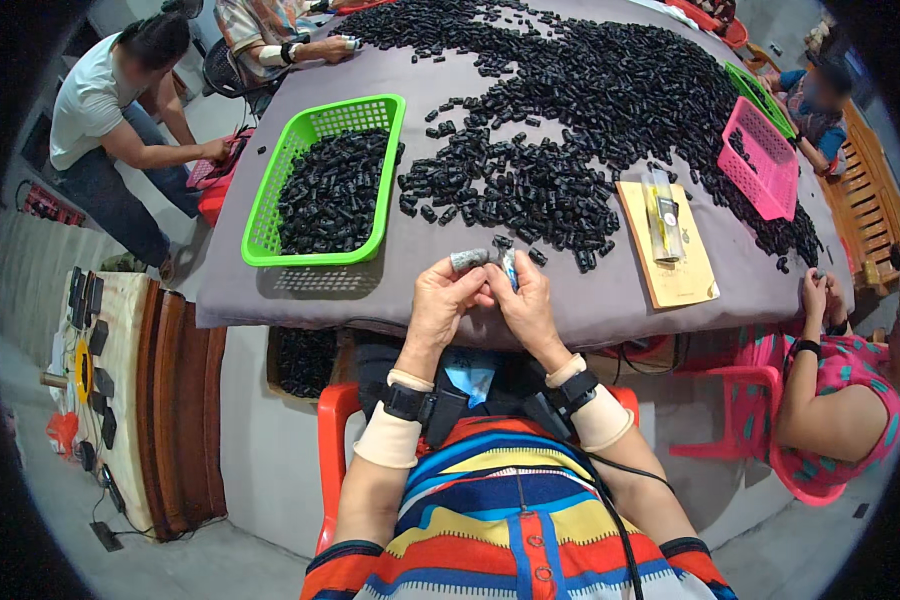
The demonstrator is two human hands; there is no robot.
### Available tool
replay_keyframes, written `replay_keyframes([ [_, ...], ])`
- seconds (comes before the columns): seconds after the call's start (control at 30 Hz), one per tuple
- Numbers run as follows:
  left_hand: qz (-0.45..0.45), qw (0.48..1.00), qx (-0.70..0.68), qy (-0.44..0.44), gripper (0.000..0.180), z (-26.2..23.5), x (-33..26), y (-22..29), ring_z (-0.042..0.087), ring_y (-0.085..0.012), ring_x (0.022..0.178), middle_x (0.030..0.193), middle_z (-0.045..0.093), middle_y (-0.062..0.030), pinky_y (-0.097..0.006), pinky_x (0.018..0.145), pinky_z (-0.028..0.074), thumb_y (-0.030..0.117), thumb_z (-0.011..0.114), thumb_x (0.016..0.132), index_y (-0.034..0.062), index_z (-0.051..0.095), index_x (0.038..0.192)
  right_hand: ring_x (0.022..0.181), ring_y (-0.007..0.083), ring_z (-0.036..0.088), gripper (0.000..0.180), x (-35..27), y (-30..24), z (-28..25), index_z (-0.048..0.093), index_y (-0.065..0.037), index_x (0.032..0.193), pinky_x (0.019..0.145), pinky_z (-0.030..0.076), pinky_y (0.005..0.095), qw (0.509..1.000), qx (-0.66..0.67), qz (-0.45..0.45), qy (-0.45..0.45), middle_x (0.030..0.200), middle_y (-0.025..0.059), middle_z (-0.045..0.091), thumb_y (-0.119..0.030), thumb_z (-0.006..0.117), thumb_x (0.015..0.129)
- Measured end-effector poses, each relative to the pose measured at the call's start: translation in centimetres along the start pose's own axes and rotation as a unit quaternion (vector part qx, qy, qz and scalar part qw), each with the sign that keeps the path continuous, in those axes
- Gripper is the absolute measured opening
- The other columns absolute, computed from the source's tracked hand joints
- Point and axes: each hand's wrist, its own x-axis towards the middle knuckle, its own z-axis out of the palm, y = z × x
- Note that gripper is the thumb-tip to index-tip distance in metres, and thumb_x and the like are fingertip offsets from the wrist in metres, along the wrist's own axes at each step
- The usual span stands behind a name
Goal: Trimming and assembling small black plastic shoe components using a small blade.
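Observation:
My left hand (444, 302) and my right hand (527, 312) meet just over the near edge of the cloth-covered table, fingertips pinched together. A grey, worn-looking cover (468, 260) sits on a left finger; blue and white wrapping (510, 268) shows on a right finger. At the right fingertips is a small black piece (503, 243), its exact kind too small to tell. Whatever the left fingers pinch is hidden. Just beyond lies a heap of short black cylindrical pieces (530, 190). A green plastic basket (253, 225), filled with similar pieces, stands left of my hands.
Right of the heap, a yellowish booklet (697, 288) lies under a clear tube-like package (662, 215). A pink basket (770, 190) stands at the table's right. Several people sit around the table (420, 120). Below its edge is a box of black pieces (305, 360).

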Motion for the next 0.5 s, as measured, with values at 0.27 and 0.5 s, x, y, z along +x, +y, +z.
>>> replay_keyframes([
  [0.27,-0.005,0.997,-0.067,-0.025,0.022,-0.9,0.3,0.4,0.060,-0.0123,0.069,0.086,0.063,-0.0072,-0.023,0.057,0.052,0.002,0.055,0.086,-0.0005,0.057,0.108,0.053,0.0127,0.046,0.028,0.0,-0.6,-0.3,0.046,-0.002,0.074,0.049,0.038,0.0310,1.000,-0.013,0.014,-0.021,0.060,0.0095,0.051,-0.023,0.060,0.085],
  [0.5,-0.016,0.994,-0.102,-0.028,0.028,-1.3,0.1,0.6,0.056,-0.0109,0.066,0.082,0.059,-0.0042,-0.022,0.056,0.048,0.010,0.050,0.091,0.0008,0.053,0.118,0.056,0.0233,0.050,0.023,-0.4,-0.6,-0.7,0.048,0.000,0.077,0.052,0.040,0.0342,0.997,-0.007,-0.012,-0.079,0.065,0.0143,0.051,-0.020,0.055,0.087],
])
